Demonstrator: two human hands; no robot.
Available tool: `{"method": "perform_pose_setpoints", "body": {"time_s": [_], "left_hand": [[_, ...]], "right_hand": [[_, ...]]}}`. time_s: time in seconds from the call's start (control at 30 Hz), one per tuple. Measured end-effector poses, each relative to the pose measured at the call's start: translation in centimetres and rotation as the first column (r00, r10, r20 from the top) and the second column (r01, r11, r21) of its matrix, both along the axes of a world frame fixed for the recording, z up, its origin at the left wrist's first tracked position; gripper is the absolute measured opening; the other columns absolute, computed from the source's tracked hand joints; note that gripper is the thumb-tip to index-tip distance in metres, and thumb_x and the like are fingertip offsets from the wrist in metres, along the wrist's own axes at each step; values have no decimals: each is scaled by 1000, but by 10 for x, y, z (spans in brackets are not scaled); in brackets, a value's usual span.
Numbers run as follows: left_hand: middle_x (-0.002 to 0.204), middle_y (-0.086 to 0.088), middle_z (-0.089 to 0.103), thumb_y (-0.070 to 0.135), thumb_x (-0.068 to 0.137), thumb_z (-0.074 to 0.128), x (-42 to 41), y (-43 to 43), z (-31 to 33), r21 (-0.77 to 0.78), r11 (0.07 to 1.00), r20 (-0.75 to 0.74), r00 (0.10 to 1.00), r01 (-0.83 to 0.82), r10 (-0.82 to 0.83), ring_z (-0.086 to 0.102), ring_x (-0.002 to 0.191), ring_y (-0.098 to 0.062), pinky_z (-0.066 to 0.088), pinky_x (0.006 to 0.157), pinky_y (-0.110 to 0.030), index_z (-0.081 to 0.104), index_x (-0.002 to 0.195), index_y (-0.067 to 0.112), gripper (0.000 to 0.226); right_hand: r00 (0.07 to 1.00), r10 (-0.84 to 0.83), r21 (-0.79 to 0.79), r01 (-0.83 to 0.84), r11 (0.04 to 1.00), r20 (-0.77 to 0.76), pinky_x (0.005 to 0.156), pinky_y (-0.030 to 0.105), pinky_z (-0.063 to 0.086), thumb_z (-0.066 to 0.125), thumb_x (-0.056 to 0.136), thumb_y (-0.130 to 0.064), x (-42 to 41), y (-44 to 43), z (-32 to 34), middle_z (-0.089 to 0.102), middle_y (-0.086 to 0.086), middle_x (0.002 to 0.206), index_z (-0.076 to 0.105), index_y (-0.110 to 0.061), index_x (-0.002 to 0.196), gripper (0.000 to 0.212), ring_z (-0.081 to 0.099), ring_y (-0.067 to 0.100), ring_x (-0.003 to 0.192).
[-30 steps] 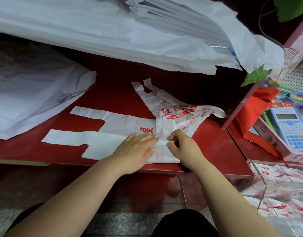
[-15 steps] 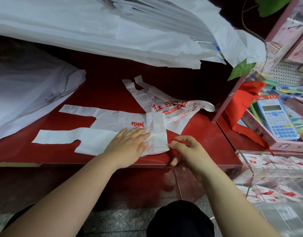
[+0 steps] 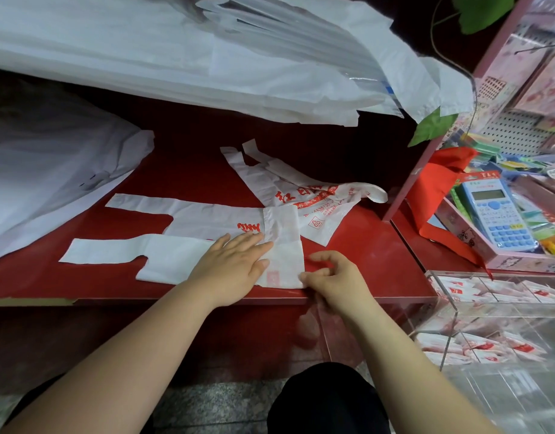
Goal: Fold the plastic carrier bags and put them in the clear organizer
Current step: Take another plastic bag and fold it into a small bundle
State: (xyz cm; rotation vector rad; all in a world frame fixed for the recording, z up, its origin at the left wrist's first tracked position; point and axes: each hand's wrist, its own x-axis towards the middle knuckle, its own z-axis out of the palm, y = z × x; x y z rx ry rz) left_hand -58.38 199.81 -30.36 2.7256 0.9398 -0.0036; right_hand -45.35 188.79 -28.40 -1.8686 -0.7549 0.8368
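Head view, both hands over the red bench [image 3: 182,164].

Carrier bag [image 3: 207,223]: white, red print, lying flat on the bench near its front edge. The two handle strips point left. The right end is turned over onto the body as a narrow flap [image 3: 284,245], crease running front to back.

Left hand [image 3: 235,264]: palm down on the bag, fingers straight and together, tips reaching the left edge of the flap. It presses the bag and grips nothing.

Right hand [image 3: 335,277]: just right of the flap, fingers curled in narrow with one arched above the bench. Fingertips meet the flap's near right corner. Cannot tell whether the corner is nipped or only touched.

Second bag [image 3: 304,198]: same print, loose and rumpled, behind the flap, its near edge partly under the flat bag. Handles point to the back left.

Clear organizer [image 3: 451,336]: right of and below the bench's front corner, well apart from both hands. Its compartments hold folded bags [image 3: 457,289] showing red print.

Also on the bench: a stack of large white bags [image 3: 207,57] along the back and a second white stack [image 3: 51,183] at left. To the right, a blue calculator [image 3: 495,211] in a pink tray [image 3: 520,261], a red cloth [image 3: 439,180] beside it, and a green leaf [image 3: 432,126] above
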Motion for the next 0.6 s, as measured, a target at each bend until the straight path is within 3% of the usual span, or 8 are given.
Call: {"method": "perform_pose_setpoints", "body": {"time_s": [0.07, 0.13, 0.2, 0.27, 0.33, 0.4, 0.53, 0.6], "left_hand": [[156, 9, -5, 36, 102, 11, 0, -1, 0, 10, 1000, -14, 1000, 5, -5, -8, 142, -5, -10, 112, -26, 4, 148, 31, 47], [156, 8, -6, 36, 102, 12, 0, -1, 0, 13, 1000, -25, 1000, 5, -5, -9, 142, -6, -10, 111, -26, 3, 148, 30, 48], [156, 8, -6, 36, 102, 13, 0, 0, -1, 15, 1000, -32, 999, 6, -6, -9, 142, -6, -11, 111, -26, 3, 148, 30, 48], [156, 8, -7, 36, 102, 14, 0, -1, -1, 22, 1000, -35, 999, 3, -2, -10, 142, -6, -11, 111, -26, 2, 148, 30, 48], [156, 7, -7, 37, 102, 14, 1, -1, -1, 29, 1000, -37, 999, -1, 2, -10, 142, -6, -11, 111, -26, 1, 148, 29, 49], [156, 8, -8, 37, 101, 13, 1, -1, -1, 32, 999, -39, 999, -1, 3, -10, 141, -5, -11, 112, -27, 0, 148, 29, 49], [156, 7, -7, 39, 101, 14, 0, 3, -2, 28, 1000, -36, 999, -13, 14, -10, 142, -7, -10, 112, -27, 1, 148, 30, 50], [156, 6, -6, 39, 101, 16, -6, 13, 0, 28, 998, -47, 997, -57, 58, -8, 142, -8, -8, 112, -28, 3, 148, 30, 50]], "right_hand": [[986, -25, -24, 29, 999, 165, 39, 14, 32, 62, 81, 0, 5, -2, -3, 50, -2, 55, 51, -6, 106, 28, 44, 2, 36], [906, -25, -31, 42, 999, 422, 54, 21, 33, 57, 85, -5, 7, -2, -6, 53, -4, 64, 50, -8, 115, 32, 52, 11, 59], [751, -32, 68, -18, 998, 660, 69, 22, 37, 50, 88, -11, 1, -1, -5, 62, 2, 84, 53, -9, 119, 31, 58, 24, 85], [540, 75, 68, -240, 968, 839, 95, 26, 36, 39, 86, -23, -6, 6, -13, 62, 15, 115, 58, -4, 117, 41, 56, 33, 110], [458, 310, -127, -387, 913, 833, 107, 30, 11, 14, 79, -42, -13, 14, -22, 40, 17, 142, 48, -6, 131, 72, 34, 30, 134], [429, 449, -298, -374, 878, 784, 104, 20, -7, -9, 67, -52, -13, 16, -30, 17, 4, 154, 28, -15, 144, 93, 12, 16, 142], [396, 505, -387, -342, 856, 767, 108, 19, -8, -3, 77, -51, -9, 18, -29, 6, -4, 156, 14, -21, 147, 78, 1, 8, 142], [388, 509, -398, -334, 854, 768, 107, 19, -9, -11, 69, -57, -9, 17, -28, 5, -7, 156, 13, -23, 147, 88, 0, 7, 142]]}}
